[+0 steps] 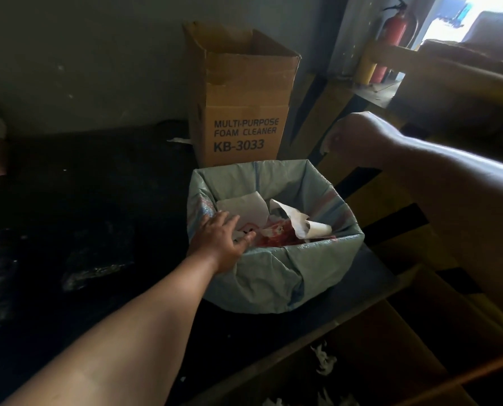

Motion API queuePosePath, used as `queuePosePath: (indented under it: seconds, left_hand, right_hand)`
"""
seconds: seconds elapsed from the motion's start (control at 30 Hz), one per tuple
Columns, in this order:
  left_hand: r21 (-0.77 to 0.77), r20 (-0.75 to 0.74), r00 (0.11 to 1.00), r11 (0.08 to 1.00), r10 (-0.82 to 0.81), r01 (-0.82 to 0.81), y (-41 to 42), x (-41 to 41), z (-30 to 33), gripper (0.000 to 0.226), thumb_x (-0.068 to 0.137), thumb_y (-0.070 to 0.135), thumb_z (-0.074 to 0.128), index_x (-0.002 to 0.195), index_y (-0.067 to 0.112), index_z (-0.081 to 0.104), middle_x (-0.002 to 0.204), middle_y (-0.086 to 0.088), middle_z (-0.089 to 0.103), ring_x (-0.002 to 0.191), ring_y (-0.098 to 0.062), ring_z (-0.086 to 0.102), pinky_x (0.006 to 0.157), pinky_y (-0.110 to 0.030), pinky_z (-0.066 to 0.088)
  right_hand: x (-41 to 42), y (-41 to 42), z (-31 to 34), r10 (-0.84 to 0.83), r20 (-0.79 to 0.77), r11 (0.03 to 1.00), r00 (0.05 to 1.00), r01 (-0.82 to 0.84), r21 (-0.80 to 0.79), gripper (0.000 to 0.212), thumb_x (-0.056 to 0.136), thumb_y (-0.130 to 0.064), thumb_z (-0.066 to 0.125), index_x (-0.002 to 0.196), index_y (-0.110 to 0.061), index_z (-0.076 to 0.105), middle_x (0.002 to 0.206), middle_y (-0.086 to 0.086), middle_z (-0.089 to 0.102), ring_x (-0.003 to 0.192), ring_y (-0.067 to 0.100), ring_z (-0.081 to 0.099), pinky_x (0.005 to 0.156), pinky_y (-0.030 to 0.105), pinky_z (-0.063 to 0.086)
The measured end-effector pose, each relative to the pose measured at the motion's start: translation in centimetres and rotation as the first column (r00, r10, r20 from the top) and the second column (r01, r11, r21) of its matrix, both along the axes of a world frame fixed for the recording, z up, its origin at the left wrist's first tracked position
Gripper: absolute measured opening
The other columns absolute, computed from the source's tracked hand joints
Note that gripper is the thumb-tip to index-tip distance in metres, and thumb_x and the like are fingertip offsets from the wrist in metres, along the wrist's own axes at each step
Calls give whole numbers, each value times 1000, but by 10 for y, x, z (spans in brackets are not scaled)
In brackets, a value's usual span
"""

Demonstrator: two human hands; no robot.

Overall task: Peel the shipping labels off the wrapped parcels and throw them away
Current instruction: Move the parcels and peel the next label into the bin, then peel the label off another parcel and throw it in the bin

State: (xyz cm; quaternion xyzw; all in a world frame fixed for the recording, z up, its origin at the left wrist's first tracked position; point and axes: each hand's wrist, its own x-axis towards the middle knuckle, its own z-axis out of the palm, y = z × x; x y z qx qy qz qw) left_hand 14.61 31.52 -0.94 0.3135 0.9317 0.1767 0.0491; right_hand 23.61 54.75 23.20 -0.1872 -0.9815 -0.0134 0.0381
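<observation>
Disposal step, by the look of it. Left hand [219, 240] is over the near-left rim of the lined bin [273, 276], fingers spread and loose, palm down, reaching into the bin. It may be pressing or touching scraps under the fingertips, but I can't tell whether it is gripping anything. Right hand [352, 139] is raised up and to the right of the bin, past its far-right corner, curled closed. A small pale scrap [324, 148] seems pinched at its fingertips, likely a label piece, but the frame is blurred there, so not certain.

Discarded labels [273, 218] lie in the bin just beyond the left fingertips: white paper sheets, curled and creased, one rolled at the edge, on top of red and white crumpled waste. Bin liner is pale blue-green plastic folded over the rim.

Wrapped parcels [97, 256] look like the dark glossy shapes on the black surface left of the left forearm, too dim to confirm labels on them.

Tall open cardboard box [241, 112], printed MULTI-PURPOSE FOAM CLEANER KB-3033, stands just behind the bin, beyond both hands.

Next move, my read: bring the right hand over the bin opening, release the scrap, pull the left hand out, then go back left for the next parcel.
</observation>
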Motion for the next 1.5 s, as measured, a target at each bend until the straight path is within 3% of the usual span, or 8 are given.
queuePosePath:
  seconds: [0.23, 0.37, 0.63, 0.8, 1.0, 1.2, 1.3, 1.5]
  left_hand:
    - [29, 126, 992, 1000, 5, -9, -1, 2, 13, 85, 91, 73, 42, 159, 29, 20, 168, 3, 11, 153, -31, 7, 123, -45, 13]
    - [143, 55, 998, 990, 8, -16, -33, -2, 26, 81, 95, 67, 44, 159, 21, 24, 168, -1, 12, 154, -24, 8, 124, -40, 12]
    - [16, 142, 924, 932, 356, -361, -210, -15, -23, 75, 98, 65, 40, 158, 23, 26, 168, -2, 12, 152, -25, 18, 122, -41, 20]
    - [-40, 160, 858, 872, 488, -488, -304, 2, -71, 67, 102, 55, 39, 158, 19, 29, 166, -7, 16, 152, -27, 20, 121, -39, 26]
    - [-117, 163, 853, 868, 495, -482, -371, 10, -135, 64, 104, 51, 34, 158, 18, 27, 168, -8, 12, 155, -27, 6, 124, -46, 16]
    - [-297, 62, 897, 867, 437, -401, -375, 10, -175, 68, 100, 61, 8, 160, 31, -3, 167, 3, -16, 153, -21, -18, 124, -50, -1]
    - [-289, 52, 903, 872, 426, -395, -376, 8, -181, 66, 102, 57, 12, 161, 31, -2, 168, 2, -15, 153, -21, -18, 124, -50, -1]
    - [-274, 45, 906, 877, 422, -395, -379, 9, -189, 65, 103, 56, 14, 161, 30, 1, 168, 1, -14, 154, -22, -18, 124, -52, 1]
  right_hand:
    - [-26, -38, -29, 174, 40, 983, 984, -172, -63, 27, 92, -31, 60, 112, -16, 70, 108, 1, 68, 99, 21, 63, 83, 32, 49]
    - [-54, -80, -62, 292, -56, 936, 955, -297, -187, 31, 85, -36, 69, 112, -20, 68, 99, -12, 61, 93, 10, 59, 75, 22, 40]
    - [-105, -218, -133, 507, -20, 814, 862, -486, -317, 40, 87, -42, 65, 123, -23, 64, 116, 1, 66, 103, 18, 62, 81, 22, 42]
    - [-134, -279, -194, 549, 49, 759, 834, -473, -447, 50, 86, -48, 65, 128, -22, 60, 125, 7, 63, 110, 24, 62, 92, 31, 49]
    - [-160, -329, -268, 459, 151, 774, 876, -311, -551, 65, 88, -55, 57, 144, -25, 41, 146, 9, 38, 126, 27, 48, 103, 33, 40]
    - [-189, -352, -321, 250, 17, 800, 968, -197, -567, 69, 90, -57, 51, 149, -27, 29, 154, 7, 21, 136, 29, 36, 110, 40, 35]
    - [-197, -357, -342, 165, 22, 806, 986, -122, -579, 76, 90, -58, 50, 152, -26, 19, 156, 9, 16, 137, 31, 34, 109, 41, 34]
    - [-208, -371, -361, 15, 30, 676, 999, 12, -737, 96, 74, -75, 56, 151, -43, 7, 157, 8, 21, 140, 31, 31, 112, 45, 33]
